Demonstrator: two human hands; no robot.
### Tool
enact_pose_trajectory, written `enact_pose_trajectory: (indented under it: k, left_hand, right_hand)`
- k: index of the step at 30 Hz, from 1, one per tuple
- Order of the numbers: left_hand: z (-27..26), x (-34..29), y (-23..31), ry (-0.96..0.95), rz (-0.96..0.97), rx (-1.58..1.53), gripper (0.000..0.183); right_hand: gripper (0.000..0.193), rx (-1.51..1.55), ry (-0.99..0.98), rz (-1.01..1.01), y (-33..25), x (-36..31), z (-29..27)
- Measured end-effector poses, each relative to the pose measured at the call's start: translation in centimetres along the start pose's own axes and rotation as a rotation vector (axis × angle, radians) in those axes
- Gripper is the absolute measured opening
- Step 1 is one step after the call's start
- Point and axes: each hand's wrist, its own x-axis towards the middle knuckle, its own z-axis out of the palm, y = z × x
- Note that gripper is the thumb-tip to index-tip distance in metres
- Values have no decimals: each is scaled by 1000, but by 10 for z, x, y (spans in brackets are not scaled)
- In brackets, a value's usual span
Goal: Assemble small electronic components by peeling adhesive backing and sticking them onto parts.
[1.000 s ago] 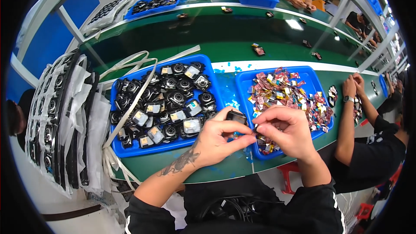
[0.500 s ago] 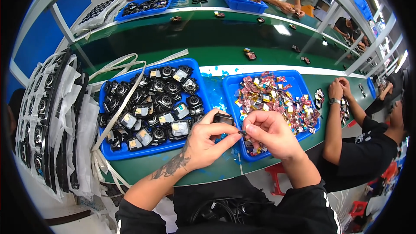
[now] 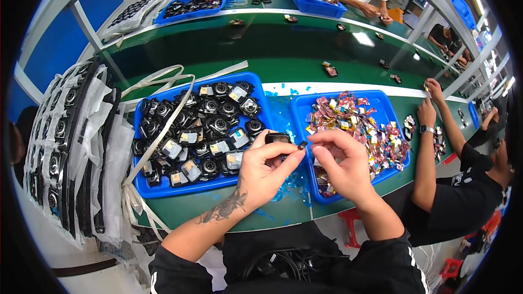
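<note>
My left hand point(image 3: 267, 170) is closed around a dark, square-faced watch case point(image 3: 279, 138), partly hidden by the fingers. A small dark piece point(image 3: 302, 145) sticks out at its thumb and index fingertip; its kind is too small to tell. Just right of it, my right hand point(image 3: 344, 167) has its thumb and index finger apart, with nothing plain to see between them. Below and left of my left hand's fingers stands a blue tray point(image 3: 180, 191) full of black watch cases point(image 3: 219, 125). Under my right hand is another blue tray point(image 3: 388, 110) of small parts in pink, yellow and silver wrapping.
Blue film scraps point(image 3: 283, 114) lie between the trays. Stacked watch-part trays point(image 3: 60, 147) and white straps point(image 3: 147, 155) are at the left. Beyond runs a green conveyor belt point(image 3: 234, 49) with scattered parts. A co-worker's arms point(image 3: 427, 152) reach in at the right; other people work across the belt.
My right hand's thumb and index finger have parted and drawn back from the small dark piece, which stays at my left fingertips. The whole view has shifted slightly. The right-hand co-worker's hand has risen.
</note>
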Motion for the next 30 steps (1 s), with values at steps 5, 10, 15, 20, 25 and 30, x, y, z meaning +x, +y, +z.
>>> enact_pose_trajectory:
  k: [5,10,15,20,25,30]
  left_hand:
    - [-1,-3,8,-62,-119,18,13]
    - [3,-1,0,-124,-123,-171,48]
    - [8,-2,1,-87,-56,-276,56]
    - [5,-4,3,-155,-186,-419,55]
    - [7,-3,3,-153,-173,-432,54]
    - [7,-3,4,-147,-158,-417,54]
  right_hand:
    - [14,229,-10,-40,1,4,8]
    - [11,67,137,-84,-3,4,5]
    - [16,-356,131,-346,-7,7,18]
    - [15,-423,180,-375,-19,10,20]
    - [12,-480,179,-315,-20,7,22]
    - [10,-472,174,-356,-20,9,26]
